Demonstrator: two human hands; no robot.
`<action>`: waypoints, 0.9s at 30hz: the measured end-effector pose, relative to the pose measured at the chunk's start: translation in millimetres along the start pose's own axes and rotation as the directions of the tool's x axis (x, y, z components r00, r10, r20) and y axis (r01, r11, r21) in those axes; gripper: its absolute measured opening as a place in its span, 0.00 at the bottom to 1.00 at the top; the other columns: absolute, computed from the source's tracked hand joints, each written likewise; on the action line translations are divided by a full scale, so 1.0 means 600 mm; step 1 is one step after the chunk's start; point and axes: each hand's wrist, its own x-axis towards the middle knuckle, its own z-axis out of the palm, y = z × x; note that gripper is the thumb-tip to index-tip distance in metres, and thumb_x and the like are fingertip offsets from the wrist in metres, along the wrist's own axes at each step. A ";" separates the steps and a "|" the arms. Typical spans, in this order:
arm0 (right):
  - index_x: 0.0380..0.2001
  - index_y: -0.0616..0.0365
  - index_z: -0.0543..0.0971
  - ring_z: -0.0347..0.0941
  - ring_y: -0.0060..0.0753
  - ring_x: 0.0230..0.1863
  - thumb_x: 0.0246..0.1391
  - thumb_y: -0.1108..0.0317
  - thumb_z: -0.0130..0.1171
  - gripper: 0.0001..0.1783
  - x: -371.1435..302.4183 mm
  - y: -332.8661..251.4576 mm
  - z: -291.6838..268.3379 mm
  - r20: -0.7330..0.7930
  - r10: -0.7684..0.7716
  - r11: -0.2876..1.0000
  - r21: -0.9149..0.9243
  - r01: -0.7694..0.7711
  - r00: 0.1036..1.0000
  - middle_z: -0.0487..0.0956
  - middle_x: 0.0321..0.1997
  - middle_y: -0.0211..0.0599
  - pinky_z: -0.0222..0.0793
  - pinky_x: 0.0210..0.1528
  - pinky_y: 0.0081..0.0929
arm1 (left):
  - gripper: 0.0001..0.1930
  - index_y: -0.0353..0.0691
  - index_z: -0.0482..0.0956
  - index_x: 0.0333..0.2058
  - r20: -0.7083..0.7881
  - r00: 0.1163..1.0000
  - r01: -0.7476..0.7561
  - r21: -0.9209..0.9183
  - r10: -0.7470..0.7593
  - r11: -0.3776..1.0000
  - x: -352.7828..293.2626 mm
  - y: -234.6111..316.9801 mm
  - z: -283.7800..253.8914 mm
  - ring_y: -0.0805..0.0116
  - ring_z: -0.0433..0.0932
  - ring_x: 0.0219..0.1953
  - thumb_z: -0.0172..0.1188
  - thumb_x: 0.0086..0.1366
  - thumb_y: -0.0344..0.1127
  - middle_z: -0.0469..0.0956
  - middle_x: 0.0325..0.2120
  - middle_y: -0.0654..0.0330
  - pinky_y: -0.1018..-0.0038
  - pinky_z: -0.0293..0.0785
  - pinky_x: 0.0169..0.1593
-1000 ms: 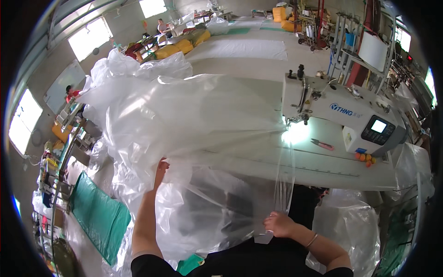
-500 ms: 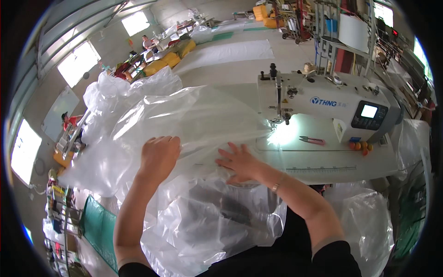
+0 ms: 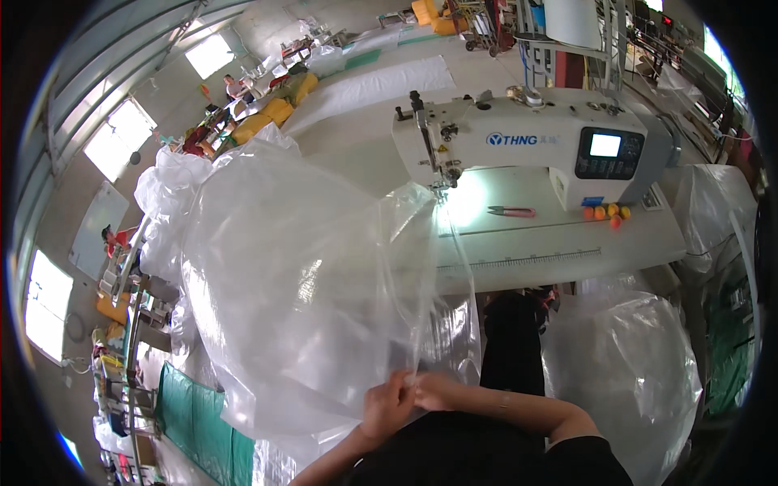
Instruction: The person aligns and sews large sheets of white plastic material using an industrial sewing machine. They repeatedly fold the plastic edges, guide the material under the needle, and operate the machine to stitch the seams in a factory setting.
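A big sheet of clear plastic film (image 3: 284, 292) spreads over the left of the sewing table and hangs down in front of me. My left hand (image 3: 387, 407) is closed on its edge close to my body. Right beside it, touching or nearly so, my right hand (image 3: 438, 393) is also closed on the film's edge; its fingers are partly blurred and hidden. From my hands the edge runs taut up to the needle area of a white sewing machine (image 3: 519, 134), where a bright lamp shines. Thread snips with pink handles (image 3: 512, 211) lie under the machine arm.
Several small orange and red round things (image 3: 614, 212) sit by the machine base. A ruler scale (image 3: 527, 259) runs along the white tabletop (image 3: 567, 239). More clear film (image 3: 624, 381) hangs at right. A white thread cone (image 3: 572, 23) stands behind; people work far left.
Both hands have come down from the tabletop toward my body and met, drawing the film's edge with them. The film is now lifted and stretched from the needle area; the view has shifted.
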 end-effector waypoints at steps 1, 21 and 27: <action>0.42 0.58 0.75 0.74 0.38 0.39 0.51 0.65 0.62 0.16 -0.041 -0.046 -0.050 -0.272 0.048 0.997 -0.038 -0.061 0.961 0.76 0.37 0.40 0.70 0.45 0.32 | 0.15 0.38 0.74 0.44 -0.020 1.000 0.018 -0.021 -0.018 1.000 0.000 0.006 -0.014 0.56 0.76 0.19 0.62 0.58 0.34 0.75 0.16 0.56 0.64 0.71 0.23; 0.51 0.65 0.71 0.72 0.32 0.50 0.68 0.60 0.39 0.20 0.012 -0.119 -0.146 -0.244 0.597 -0.145 0.904 0.402 0.764 0.76 0.50 0.40 0.67 0.54 0.30 | 0.24 0.31 0.71 0.51 0.418 0.877 -0.463 0.605 0.237 0.648 0.025 0.088 -0.035 0.69 0.76 0.18 0.53 0.53 0.30 0.73 0.17 0.64 0.71 0.71 0.20; 0.51 0.66 0.71 0.73 0.29 0.50 0.66 0.60 0.44 0.20 -0.001 -0.091 -0.122 -0.254 0.598 0.117 0.966 0.231 0.760 0.76 0.48 0.38 0.68 0.52 0.28 | 0.24 0.31 0.70 0.52 0.563 0.822 -0.424 0.498 0.090 0.757 0.028 0.097 0.002 0.62 0.79 0.22 0.52 0.55 0.30 0.77 0.21 0.58 0.65 0.74 0.26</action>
